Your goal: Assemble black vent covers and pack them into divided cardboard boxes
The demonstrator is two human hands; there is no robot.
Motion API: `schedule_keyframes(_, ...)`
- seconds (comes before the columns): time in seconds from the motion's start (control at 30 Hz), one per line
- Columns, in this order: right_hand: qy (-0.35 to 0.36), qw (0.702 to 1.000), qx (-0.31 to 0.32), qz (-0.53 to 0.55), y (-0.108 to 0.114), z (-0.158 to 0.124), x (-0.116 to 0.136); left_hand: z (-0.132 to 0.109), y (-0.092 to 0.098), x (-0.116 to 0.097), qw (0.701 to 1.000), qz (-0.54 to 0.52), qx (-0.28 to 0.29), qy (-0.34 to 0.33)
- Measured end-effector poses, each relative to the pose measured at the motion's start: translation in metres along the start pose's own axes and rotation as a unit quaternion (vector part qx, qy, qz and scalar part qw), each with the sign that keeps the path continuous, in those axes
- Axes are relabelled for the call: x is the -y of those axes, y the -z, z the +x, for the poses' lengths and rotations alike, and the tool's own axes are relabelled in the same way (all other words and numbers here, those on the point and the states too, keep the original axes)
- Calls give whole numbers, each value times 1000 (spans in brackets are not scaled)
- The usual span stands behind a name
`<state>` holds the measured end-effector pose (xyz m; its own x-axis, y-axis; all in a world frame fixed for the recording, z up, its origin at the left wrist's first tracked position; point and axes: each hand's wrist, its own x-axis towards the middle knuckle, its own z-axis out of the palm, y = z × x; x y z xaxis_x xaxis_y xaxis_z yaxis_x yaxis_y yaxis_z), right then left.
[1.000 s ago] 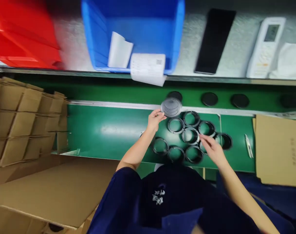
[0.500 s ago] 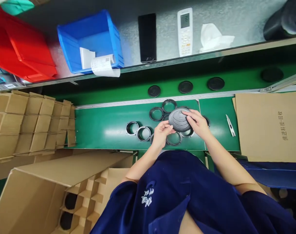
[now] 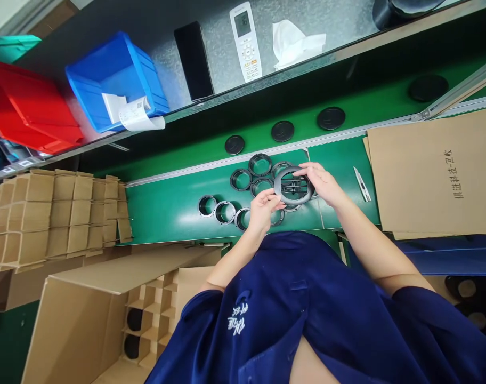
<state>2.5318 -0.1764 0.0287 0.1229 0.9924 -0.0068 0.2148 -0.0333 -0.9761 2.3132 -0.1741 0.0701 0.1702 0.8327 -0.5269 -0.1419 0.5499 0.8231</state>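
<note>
A round dark plastic part [image 3: 293, 186] is gripped between both my hands above the green work surface [image 3: 171, 202]. Its hollow underside with a dark rim faces me. My left hand [image 3: 262, 209] pinches its lower left edge. My right hand [image 3: 322, 182] wraps the right edge with curled fingers. Several black rings [image 3: 225, 210] lie on the green surface beneath and to the left of my hands.
Three black discs [image 3: 282, 130] sit on the green belt behind. A shelf above bears a blue bin [image 3: 115, 80], red bin [image 3: 25, 112], phone [image 3: 193, 60], remote [image 3: 246, 40] and tissue [image 3: 294, 42]. Cardboard dividers [image 3: 51, 213], a partitioned carton [image 3: 119, 314], flat cardboard [image 3: 435, 170] and a small white tool [image 3: 361, 184] surround me.
The round part came from my left hand alone near the belt into both hands and turned over, its hollow side now up. The view shifted, so everything sits further left.
</note>
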Motion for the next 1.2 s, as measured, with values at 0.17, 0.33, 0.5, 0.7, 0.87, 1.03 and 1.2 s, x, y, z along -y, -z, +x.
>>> schedule_keyframes(0.17,-36,999,-11,35,6,-2,-5,0,-2,-2,1000,-7,-9,16)
schedule_keyframes(0.33,41,993,37,-106,-13,-20,-16,5,8,5,999,-10,-16,27)
schedule_keyframes(0.5,92,937,182,-283,-45,-57,-38,12,24,33,995,26,-34,91)
schedule_keyframes(0.7,-35,945,172,-277,-53,-55,-71,25,17,63,991,54,-21,118)
schedule_keyframes(0.87,-78,927,26,-366,-28,-28,-106,35,18,67,992,72,-33,93)
schedule_keyframes(1.03,-96,907,63,-405,-6,-19,-137,34,49,65,985,83,-63,134)
schedule_keyframes(1.2,-81,882,27,-463,7,-12,-131,27,85,67,977,81,-108,163)
